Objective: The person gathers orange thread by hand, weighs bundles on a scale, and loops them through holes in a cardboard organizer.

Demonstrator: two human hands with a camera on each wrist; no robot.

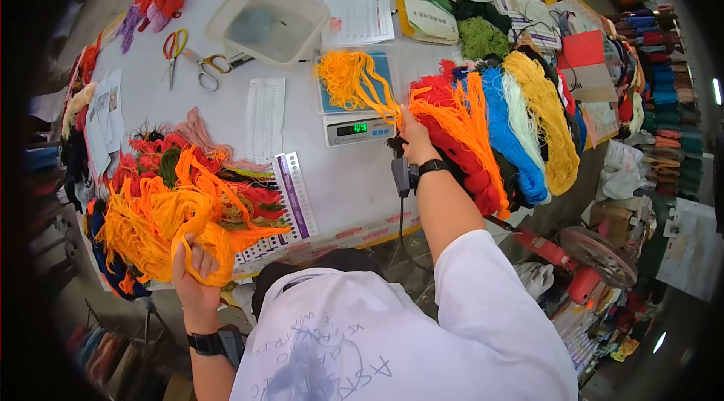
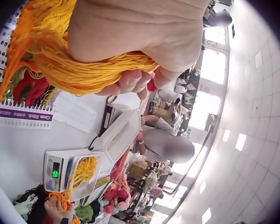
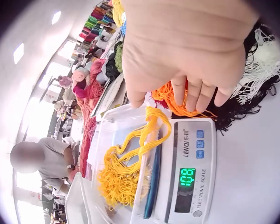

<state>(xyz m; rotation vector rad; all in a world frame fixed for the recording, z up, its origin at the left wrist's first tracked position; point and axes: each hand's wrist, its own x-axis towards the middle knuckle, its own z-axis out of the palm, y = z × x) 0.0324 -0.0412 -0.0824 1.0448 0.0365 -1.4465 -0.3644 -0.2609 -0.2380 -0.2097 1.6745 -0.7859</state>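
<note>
At the lower left in the head view, my left hand (image 1: 194, 273) grips a yellow-orange yarn skein (image 1: 213, 231); the left wrist view shows fingers curled round the strands (image 2: 91, 74). A smaller yellow yarn bundle (image 3: 119, 175) lies in a clear tray on the electronic scale (image 3: 192, 163), whose green digits are lit. My right hand (image 3: 189, 51) hovers by the scale's edge, fingers extended and thumb near the bundle's looped end. Orange yarn (image 3: 170, 100) lies behind those fingers; whether they touch it, I cannot tell.
Multicoloured yarn (image 1: 494, 130) lies right of the scale, with more yarn (image 1: 143, 212) at the left. An empty plastic box (image 1: 268, 20), scissors (image 1: 205, 73) and paper sheets (image 1: 265, 118) are on the table. A fan (image 1: 596, 258) stands at the right. Another person (image 3: 56, 163) sits across.
</note>
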